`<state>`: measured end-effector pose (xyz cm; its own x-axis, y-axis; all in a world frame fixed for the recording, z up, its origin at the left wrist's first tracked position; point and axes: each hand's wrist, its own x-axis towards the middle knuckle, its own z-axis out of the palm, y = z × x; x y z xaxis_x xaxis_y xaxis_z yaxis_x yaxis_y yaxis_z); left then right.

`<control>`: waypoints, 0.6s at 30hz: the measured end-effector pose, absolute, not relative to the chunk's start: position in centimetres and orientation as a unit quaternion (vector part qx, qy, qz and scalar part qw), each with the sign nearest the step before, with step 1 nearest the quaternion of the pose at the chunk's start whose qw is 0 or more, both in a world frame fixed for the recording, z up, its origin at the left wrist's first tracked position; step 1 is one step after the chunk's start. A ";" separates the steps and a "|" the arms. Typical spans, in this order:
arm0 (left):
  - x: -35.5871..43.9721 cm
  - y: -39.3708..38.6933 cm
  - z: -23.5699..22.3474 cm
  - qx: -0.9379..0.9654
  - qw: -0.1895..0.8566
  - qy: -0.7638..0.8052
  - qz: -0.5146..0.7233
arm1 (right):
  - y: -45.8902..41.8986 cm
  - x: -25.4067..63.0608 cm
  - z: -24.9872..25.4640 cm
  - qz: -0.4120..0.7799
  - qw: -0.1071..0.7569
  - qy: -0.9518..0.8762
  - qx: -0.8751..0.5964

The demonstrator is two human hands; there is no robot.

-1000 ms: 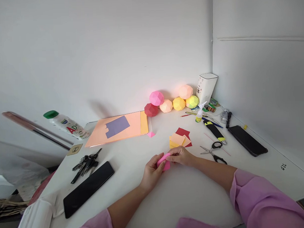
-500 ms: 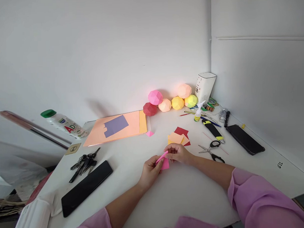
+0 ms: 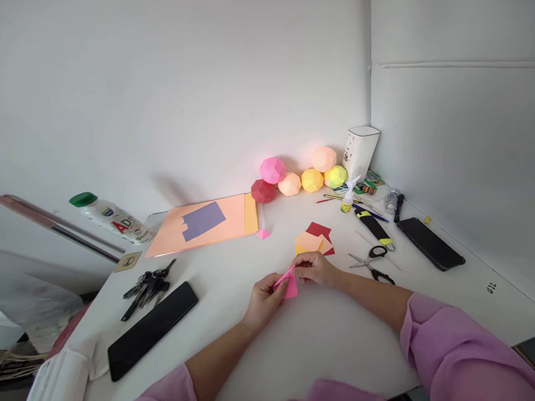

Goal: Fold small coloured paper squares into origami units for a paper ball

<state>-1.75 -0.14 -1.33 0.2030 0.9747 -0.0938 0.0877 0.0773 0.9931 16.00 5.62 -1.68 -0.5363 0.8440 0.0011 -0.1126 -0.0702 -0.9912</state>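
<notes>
A small pink sheet of paper (image 3: 291,289), bent over along its upper edge, is held above the white table. My left hand (image 3: 266,303) pinches its left side, thumb in front and fingers behind. At the paper's upper right corner, my right hand (image 3: 314,270) is closed with thumb and fingertips on the folded edge. Just beyond my hands lie cut pieces of paper in peach (image 3: 309,241) and dark red (image 3: 320,229), overlapping. A small pink folded paper piece (image 3: 263,234) sits by itself farther back.
Scissors (image 3: 370,262), a box cutter (image 3: 374,227) and a black phone (image 3: 430,243) lie at right. Faceted paper balls (image 3: 290,184) and a glue bottle (image 3: 347,199) stand behind. Peach sheets (image 3: 167,239), keys (image 3: 150,286), a black slab (image 3: 152,330) and a white bottle (image 3: 119,220) are at left.
My right fingers have shifted slightly along the paper's folded edge at its upper right corner. The left hand keeps its grip, and the view has moved a touch.
</notes>
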 end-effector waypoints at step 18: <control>-1.8 -0.1 -1.4 0.550 0.545 0.492 0.399 | 5.7 16.1 -1.7 0.661 0.362 -0.568 -0.330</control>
<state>-1.81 -0.06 -1.39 0.1982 0.9753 -0.0973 0.1060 0.0773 0.9914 16.07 5.67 -1.68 -0.5203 0.8536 -0.0249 -0.1043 -0.0924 -0.9903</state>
